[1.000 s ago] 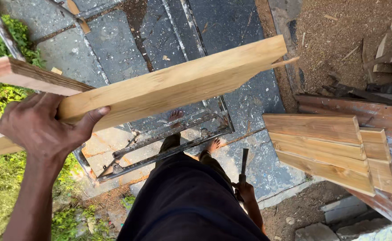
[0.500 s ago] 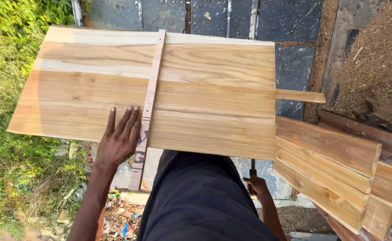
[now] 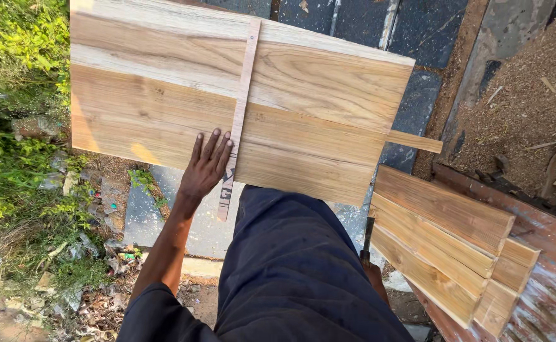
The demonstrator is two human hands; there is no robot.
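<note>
Outdoors, over dark slate paving (image 3: 417, 38) edged by green weeds (image 3: 18, 76), the wide pale wooden panel (image 3: 164, 107) is propped flat by the left hand (image 3: 207, 166), fingers spread beside its thin cross batten (image 3: 243, 107), while the right hand (image 3: 373, 272), below the panel's lower right corner, grips a dark-handled tool (image 3: 368, 237).

Hidden and cut-off parts around the wooden panel

The wide pale wooden panel of joined boards (image 3: 164, 101) runs out past the top edge, so its far end is unseen. The right hand (image 3: 374, 273) is mostly hidden behind the dark trousers (image 3: 297, 266); the thin dark tool (image 3: 367, 234) it grips shows only its upper shaft, too small to identify. The stack of short light-brown planks (image 3: 445, 247) hides the rusty metal surface (image 3: 543, 278) beneath.
</note>
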